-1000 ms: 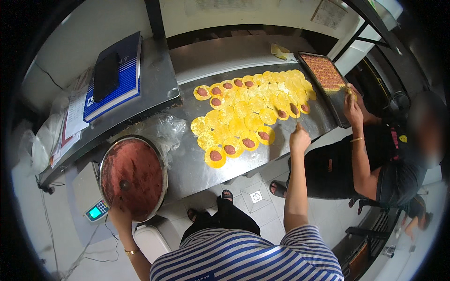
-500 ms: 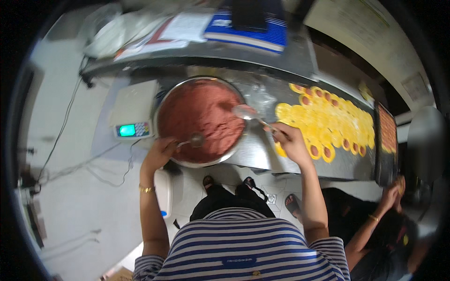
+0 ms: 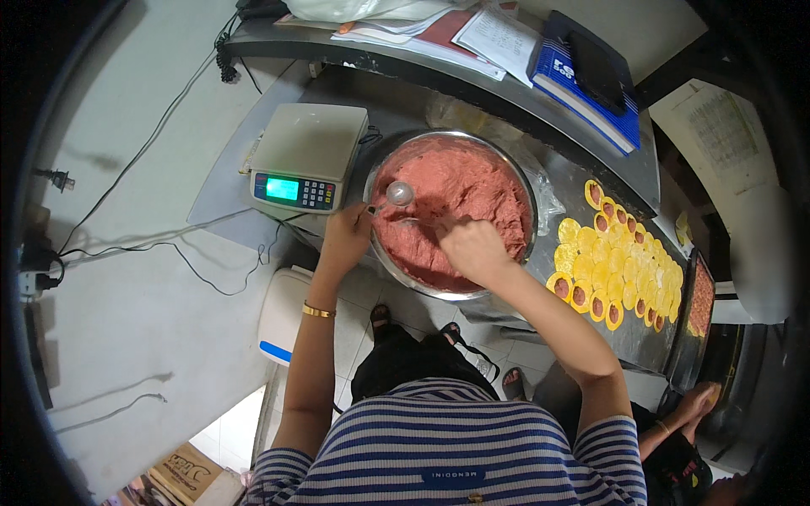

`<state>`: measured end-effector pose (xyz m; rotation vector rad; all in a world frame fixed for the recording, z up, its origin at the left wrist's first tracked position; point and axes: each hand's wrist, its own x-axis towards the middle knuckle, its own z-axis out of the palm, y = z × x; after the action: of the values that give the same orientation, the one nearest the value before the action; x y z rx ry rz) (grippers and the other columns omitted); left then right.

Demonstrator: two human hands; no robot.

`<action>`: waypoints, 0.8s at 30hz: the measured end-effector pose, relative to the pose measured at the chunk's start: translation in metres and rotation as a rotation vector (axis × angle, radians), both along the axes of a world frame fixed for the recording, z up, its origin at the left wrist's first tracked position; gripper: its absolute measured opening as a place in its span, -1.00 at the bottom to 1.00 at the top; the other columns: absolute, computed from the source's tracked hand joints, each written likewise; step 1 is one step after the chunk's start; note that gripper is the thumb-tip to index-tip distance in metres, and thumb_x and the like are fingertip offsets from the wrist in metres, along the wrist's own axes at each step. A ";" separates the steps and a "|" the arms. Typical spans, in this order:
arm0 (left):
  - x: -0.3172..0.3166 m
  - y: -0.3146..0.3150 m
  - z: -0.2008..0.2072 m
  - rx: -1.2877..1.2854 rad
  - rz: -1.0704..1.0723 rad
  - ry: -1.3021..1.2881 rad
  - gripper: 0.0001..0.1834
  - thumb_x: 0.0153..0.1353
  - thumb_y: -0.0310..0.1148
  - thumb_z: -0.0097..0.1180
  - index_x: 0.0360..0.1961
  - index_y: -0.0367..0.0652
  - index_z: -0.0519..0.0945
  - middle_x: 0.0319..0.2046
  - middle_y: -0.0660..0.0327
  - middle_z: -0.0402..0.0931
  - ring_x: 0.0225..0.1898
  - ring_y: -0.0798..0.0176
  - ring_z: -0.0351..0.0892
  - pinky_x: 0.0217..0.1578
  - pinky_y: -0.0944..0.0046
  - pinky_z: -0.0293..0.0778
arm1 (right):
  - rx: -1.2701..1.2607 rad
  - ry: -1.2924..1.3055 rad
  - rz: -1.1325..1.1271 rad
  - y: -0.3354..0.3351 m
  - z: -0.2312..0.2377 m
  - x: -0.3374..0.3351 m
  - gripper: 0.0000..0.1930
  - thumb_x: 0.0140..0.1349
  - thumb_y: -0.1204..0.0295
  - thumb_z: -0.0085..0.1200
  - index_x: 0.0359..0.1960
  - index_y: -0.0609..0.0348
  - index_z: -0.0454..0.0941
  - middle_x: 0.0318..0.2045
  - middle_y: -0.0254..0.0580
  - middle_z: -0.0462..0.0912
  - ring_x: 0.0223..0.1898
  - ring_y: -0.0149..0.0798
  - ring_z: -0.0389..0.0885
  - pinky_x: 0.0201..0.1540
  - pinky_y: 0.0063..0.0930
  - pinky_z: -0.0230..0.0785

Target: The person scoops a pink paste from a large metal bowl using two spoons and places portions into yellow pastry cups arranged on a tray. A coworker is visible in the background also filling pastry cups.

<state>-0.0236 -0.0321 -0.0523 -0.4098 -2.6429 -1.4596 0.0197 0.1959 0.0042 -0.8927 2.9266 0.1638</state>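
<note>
A large metal bowl (image 3: 537, 228) holds a mass of pink ground meat (image 3: 472, 181). At the bowl's left rim, my left hand (image 3: 347, 234) is closed on the handle of a small round measuring scoop (image 3: 400, 194), its cup over the meat. Over the bowl's front part, my right hand (image 3: 475, 250) is closed on a metal spoon (image 3: 412, 221). The spoon points left, toward the scoop; my fingers hide most of it, and whether its tip touches the meat is unclear. To the right lie many overlapping round yellow wrappers (image 3: 624, 266), several with a dab of meat.
Left of the bowl stands a digital scale (image 3: 305, 156) with a lit display. A shelf (image 3: 405, 67) behind carries papers and a blue book (image 3: 582, 84). A dark tray (image 3: 699, 295) of filled pieces sits at the right end. Another person's hands (image 3: 697, 403) are at lower right.
The view has swung, so the bowl and wrappers appear farther right. My right hand has come from the bowl's right side to over the meat, bringing the spoon near the scoop.
</note>
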 end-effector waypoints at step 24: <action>0.006 0.008 0.025 0.067 -0.134 -0.271 -0.73 0.18 -0.36 -0.09 -0.57 -0.34 0.43 -0.74 0.22 0.22 -0.62 0.43 0.19 -0.60 0.30 0.17 | -0.762 0.240 -0.453 0.028 0.014 0.044 -0.65 -0.05 0.57 0.03 -0.14 0.28 0.57 -0.46 -0.04 0.59 -0.59 -0.16 0.49 -0.43 -0.35 0.41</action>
<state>-0.0177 -0.0240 -0.0275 -0.4169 -2.8084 -1.7535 0.0632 0.2238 0.0183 -0.2139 3.3380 -0.9822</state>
